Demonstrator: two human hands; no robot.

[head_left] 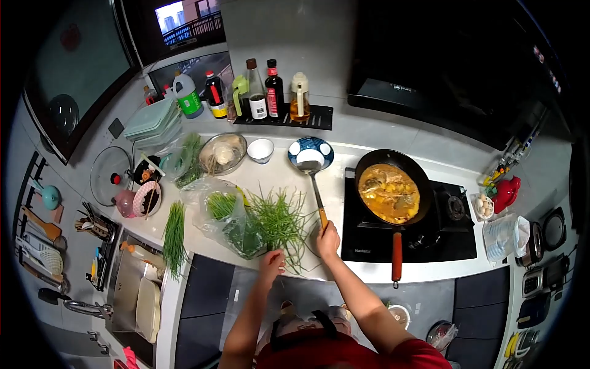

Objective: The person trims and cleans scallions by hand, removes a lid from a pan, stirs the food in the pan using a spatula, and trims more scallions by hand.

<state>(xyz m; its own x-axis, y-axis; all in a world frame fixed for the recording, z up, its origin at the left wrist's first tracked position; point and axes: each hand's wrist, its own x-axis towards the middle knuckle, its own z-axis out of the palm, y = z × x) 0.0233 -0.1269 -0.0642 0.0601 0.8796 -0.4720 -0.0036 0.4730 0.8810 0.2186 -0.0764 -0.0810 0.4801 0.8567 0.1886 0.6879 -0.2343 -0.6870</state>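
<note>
My right hand (327, 240) is closed around the wooden handle of a spatula (317, 192). The spatula's metal head lies on a blue-and-white patterned plate (321, 149). At the counter's front edge, my left hand (271, 265) is beside a loose pile of green chives (279, 218), its fingers loosely curled and slightly apart, with nothing visible in them. A clear plastic bag (209, 224) holding more greens lies left of the pile. On the black gas stove, a frying pan (393, 156) with a red-brown handle holds a yellow-orange stew (389, 194).
A bunch of chives (175, 237) lies near the sink (126, 280). Behind the greens stand a metal bowl (224, 166) and a white bowl (260, 150). Several sauce bottles (275, 92) line a black shelf (321, 117). The pan handle (397, 257) projects over the counter's front.
</note>
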